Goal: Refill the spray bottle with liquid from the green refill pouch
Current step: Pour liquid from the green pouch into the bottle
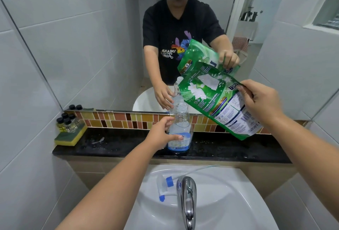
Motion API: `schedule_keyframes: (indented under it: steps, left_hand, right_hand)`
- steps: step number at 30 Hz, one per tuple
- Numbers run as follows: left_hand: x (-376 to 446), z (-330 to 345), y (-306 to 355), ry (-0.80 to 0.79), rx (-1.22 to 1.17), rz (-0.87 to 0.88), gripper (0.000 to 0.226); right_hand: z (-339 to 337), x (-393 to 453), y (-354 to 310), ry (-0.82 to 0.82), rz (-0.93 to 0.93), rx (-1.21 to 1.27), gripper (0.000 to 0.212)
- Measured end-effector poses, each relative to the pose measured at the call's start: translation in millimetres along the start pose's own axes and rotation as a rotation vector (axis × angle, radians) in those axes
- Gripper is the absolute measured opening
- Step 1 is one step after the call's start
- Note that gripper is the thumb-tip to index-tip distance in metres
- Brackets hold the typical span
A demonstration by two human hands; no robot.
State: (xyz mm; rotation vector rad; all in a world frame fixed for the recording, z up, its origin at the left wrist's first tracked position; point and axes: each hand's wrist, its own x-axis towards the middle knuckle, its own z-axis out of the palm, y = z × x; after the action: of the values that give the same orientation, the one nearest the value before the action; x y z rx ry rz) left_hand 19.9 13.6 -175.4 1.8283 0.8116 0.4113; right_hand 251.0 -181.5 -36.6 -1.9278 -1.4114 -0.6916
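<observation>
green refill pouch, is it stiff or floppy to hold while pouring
Probably floppy: the green refill pouch is thin film that creases and bows where the right hand pinches its upper edge. It looks glossy, so possibly slippery. The left hand steadies the spray bottle, which might otherwise tip.

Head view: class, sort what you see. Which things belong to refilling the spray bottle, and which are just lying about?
In use: spray bottle, green refill pouch, left hand, right hand, removed spray head.

Lying about: sponge, small black-capped bottles, tap.
</observation>
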Motion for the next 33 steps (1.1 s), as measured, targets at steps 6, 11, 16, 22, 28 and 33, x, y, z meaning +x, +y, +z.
schedule_keyframes:
  steps: [6, 11, 16, 22, 28, 33]
  left_hand:
    - [8, -14, 2, -0.062, 0.096, 0.000, 0.069]
    - [12, -15, -1, -0.067, 0.104, 0.017, 0.068]
    - [11, -10, -4, -0.049, 0.070, 0.012, 0.067]
    - [9, -11, -3, -0.052, 0.041, 0.018, 0.067]
    - [6, -10, -1, -0.062, 0.007, 0.018, 0.058]
    - [7, -11, -2, -0.069, 0.002, 0.018, 0.053]
  right_hand:
    - [-17, 16, -3, -0.034, -0.061, -0.033, 0.017]
    - [-31, 37, -12, -0.098, -0.221, -0.162, 0.027]
    - [-35, 51, -19, -0.131, -0.298, -0.224, 0.030]
    - [-37, 61, -26, -0.125, -0.351, -0.254, 0.037]
    - [-41, 65, -31, -0.135, -0.381, -0.301, 0.039]
    - [-44, 66, -36, -0.139, -0.391, -0.299, 0.038]
